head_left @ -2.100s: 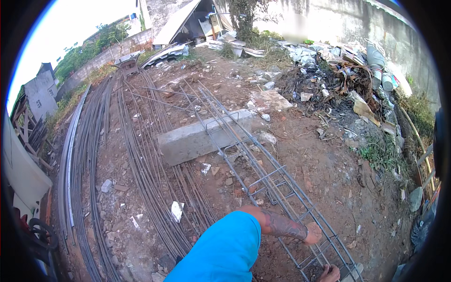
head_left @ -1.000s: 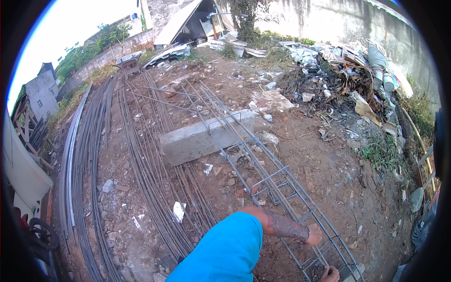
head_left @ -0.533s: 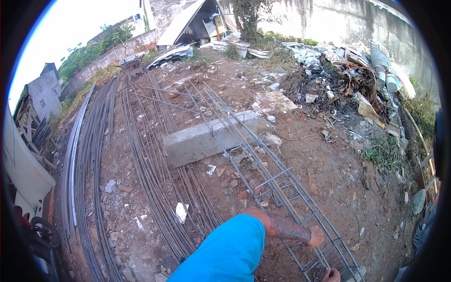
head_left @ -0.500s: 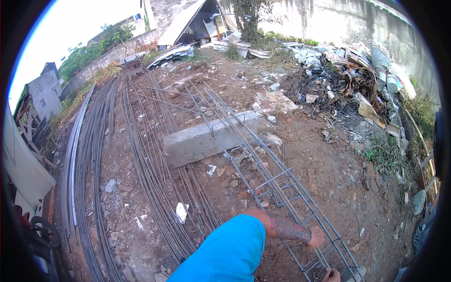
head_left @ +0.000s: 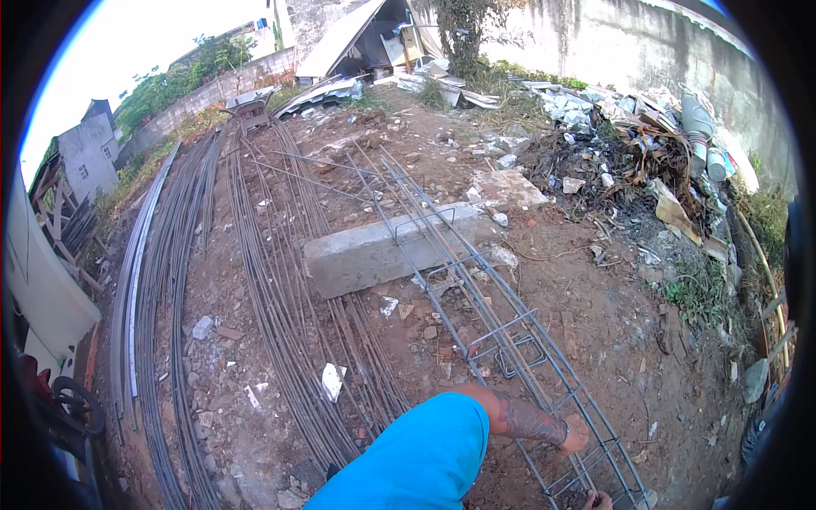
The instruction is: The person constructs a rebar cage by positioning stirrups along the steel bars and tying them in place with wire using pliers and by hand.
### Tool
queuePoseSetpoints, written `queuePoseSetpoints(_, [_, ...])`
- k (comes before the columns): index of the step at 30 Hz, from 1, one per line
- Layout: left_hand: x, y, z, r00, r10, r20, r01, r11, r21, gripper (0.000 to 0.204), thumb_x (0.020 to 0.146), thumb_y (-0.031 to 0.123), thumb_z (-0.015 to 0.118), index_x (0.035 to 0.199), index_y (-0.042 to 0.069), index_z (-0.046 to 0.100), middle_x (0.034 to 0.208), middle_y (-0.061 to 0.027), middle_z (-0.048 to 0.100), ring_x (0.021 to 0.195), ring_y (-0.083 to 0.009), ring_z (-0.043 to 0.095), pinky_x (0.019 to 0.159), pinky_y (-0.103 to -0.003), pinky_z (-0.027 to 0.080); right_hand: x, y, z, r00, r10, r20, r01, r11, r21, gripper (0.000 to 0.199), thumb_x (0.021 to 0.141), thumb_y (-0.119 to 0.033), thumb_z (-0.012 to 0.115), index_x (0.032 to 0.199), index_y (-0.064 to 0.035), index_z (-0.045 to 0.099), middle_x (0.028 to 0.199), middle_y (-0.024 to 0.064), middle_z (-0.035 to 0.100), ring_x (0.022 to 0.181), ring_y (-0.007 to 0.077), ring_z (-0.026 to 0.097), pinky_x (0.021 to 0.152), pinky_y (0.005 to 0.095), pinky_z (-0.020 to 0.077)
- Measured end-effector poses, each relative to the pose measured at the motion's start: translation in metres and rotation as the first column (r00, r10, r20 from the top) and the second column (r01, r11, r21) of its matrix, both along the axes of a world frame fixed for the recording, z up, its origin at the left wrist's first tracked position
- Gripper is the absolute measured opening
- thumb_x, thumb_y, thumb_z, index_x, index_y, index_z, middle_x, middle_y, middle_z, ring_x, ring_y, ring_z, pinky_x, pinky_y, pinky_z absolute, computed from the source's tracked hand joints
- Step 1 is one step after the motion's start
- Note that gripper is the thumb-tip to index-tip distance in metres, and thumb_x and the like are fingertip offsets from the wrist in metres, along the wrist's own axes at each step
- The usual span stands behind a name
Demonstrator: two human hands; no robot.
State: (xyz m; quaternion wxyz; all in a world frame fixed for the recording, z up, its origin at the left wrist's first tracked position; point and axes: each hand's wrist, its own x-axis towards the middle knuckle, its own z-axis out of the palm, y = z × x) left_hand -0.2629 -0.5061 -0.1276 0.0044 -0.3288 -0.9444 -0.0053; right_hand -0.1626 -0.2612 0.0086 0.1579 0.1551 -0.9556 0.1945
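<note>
A long steel rebar cage, with lengthwise bars and bent stirrups, runs from the middle distance down to the lower right. My left hand, at the end of a tattooed forearm from a blue sleeve, is closed around one of its bars near the close end. Just below it, my right hand is cut off by the lower edge, its visible fingers closed at the same bar. Tie wire or a tool in either hand cannot be made out. Beneath the cage's far part lies a grey concrete beam.
Bundles of long rebar lie on the dirt to the left, beside a pale metal strip. A rubble heap stands at the right near a concrete wall. A wheelbarrow and a tent-like shelter are farther back.
The view has turned slightly, shifting the surroundings a little to the right. Both hands stay at the rebar cage, with the right hand slightly lower in the picture.
</note>
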Motion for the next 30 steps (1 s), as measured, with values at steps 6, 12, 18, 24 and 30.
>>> queuePoseSetpoints(6, [-0.011,0.005,-0.019,1.0,0.005,0.002,-0.005,0.999,-0.047,0.029,0.068,0.035,0.053,0.069,0.006,0.049,0.07,-0.0085,0.052,0.063,-0.0232,0.05,0.056,-0.041,0.038,0.0,0.001,-0.003,0.999,0.012,-0.041,-0.012,1.0,-0.008,0.028,0.08,-0.027,0.066,0.084,0.0009,0.067,0.08,0.0178,0.065,0.074,0.034,0.061,0.07,0.0421,0.0476])
queuePoseSetpoints(12, [-0.024,0.014,-0.055,0.993,0.02,-0.116,-0.04,0.985,-0.169,0.028,0.073,0.034,0.05,0.067,0.006,0.049,0.07,-0.0073,0.053,0.064,-0.0216,0.05,0.057,-0.04,0.038,0.001,-0.002,0.001,0.999,-0.038,0.02,0.038,0.999,-0.023,0.027,0.078,-0.026,0.068,0.084,0.0003,0.067,0.078,0.0179,0.065,0.074,0.034,0.061,0.069,0.0427,0.0476])
queuePoseSetpoints(18, [0.003,0.012,-0.005,0.996,0.026,-0.08,-0.036,0.991,-0.129,0.024,0.064,0.034,0.059,0.069,0.011,0.054,0.073,-0.0061,0.054,0.067,-0.0217,0.051,0.061,-0.041,0.038,0.003,-0.008,0.008,0.941,0.108,-0.322,-0.065,0.988,0.14,0.023,0.074,-0.024,0.072,0.082,-0.0038,0.067,0.074,0.0137,0.063,0.074,0.0322,0.06,0.07,0.0422,0.0475])
queuePoseSetpoints(24, [0.024,0.0,0.06,0.993,-0.093,0.067,0.103,0.982,-0.161,0.026,0.07,0.034,0.059,0.071,0.009,0.056,0.076,-0.0077,0.059,0.066,-0.0241,0.056,0.057,-0.042,0.041,-0.001,-0.008,0.002,0.992,0.124,-0.001,-0.124,0.991,-0.056,0.017,0.076,-0.021,0.071,0.083,-0.0055,0.068,0.074,0.0135,0.062,0.072,0.032,0.058,0.069,0.0419,0.0459])
queuePoseSetpoints(30, [0.024,-0.007,0.018,0.669,-0.462,-0.582,-0.131,0.697,-0.705,0.032,0.076,0.025,0.059,0.067,-0.005,0.055,0.066,-0.0127,0.06,0.058,-0.0203,0.06,0.05,-0.037,0.048,-0.004,-0.004,-0.004,0.99,0.143,0.023,-0.141,0.988,-0.066,0.019,0.083,-0.021,0.064,0.088,-0.0032,0.068,0.076,0.0132,0.063,0.07,0.0282,0.059,0.064,0.0392,0.0457])
